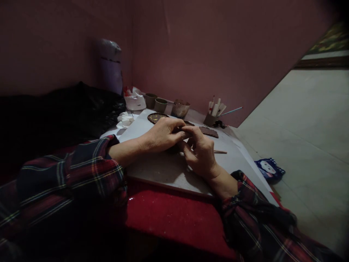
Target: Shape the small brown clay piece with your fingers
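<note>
Above a white board point(158, 171), my left hand point(162, 135) and my right hand point(201, 152) meet at the fingertips. Both have fingers bent and thumbs pressed in, as in a pinch. Whatever they grip is hidden behind the fingers and too dark to name. A dark shape lies in shadow below them. Just beyond my left hand is a round, dark, rimmed piece point(156, 117) with yellow marks. Past my right hand lies a flat brown slab point(209, 132) with a rough edge. A thin wooden stick point(220, 152) pokes out on the right.
Two small cups point(161, 105), a stained bowl point(180, 108) and a holder point(210, 119) with several tools line the back wall. Crumpled tissue point(125, 120) and a black plastic bag point(81, 105) are left. A blue packet point(269, 170) lies right, beyond the table edge.
</note>
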Demonstrator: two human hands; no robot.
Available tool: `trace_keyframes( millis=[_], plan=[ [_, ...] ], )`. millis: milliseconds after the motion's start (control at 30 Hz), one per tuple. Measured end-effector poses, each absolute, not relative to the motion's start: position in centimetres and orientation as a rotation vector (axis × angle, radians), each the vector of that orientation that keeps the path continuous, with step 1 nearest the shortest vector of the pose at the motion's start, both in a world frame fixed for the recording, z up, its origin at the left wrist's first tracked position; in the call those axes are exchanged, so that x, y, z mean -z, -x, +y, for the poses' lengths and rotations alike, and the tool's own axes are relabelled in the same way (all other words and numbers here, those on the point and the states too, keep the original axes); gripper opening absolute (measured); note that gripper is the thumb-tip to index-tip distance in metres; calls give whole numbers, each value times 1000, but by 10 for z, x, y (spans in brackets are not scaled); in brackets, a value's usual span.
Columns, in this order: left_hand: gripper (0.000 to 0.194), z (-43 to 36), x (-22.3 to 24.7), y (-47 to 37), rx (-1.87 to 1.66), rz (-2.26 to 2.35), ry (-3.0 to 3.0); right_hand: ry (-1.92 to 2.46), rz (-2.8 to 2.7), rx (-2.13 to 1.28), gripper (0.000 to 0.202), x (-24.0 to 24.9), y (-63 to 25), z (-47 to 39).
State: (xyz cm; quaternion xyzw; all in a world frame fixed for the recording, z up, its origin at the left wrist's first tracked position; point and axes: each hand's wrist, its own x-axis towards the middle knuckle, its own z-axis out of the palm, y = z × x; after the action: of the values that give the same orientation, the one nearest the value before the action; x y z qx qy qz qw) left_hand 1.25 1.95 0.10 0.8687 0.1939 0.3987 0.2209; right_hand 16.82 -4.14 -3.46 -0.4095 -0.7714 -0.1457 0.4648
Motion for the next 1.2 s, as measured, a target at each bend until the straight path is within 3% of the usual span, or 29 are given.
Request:
trace_keyframes(
  millis=[1200],
  plan=[
    [16, 17, -3, -13, -1076, 577, -2436, 1000, -1915, 383, 28, 35, -169, -41]
  ],
)
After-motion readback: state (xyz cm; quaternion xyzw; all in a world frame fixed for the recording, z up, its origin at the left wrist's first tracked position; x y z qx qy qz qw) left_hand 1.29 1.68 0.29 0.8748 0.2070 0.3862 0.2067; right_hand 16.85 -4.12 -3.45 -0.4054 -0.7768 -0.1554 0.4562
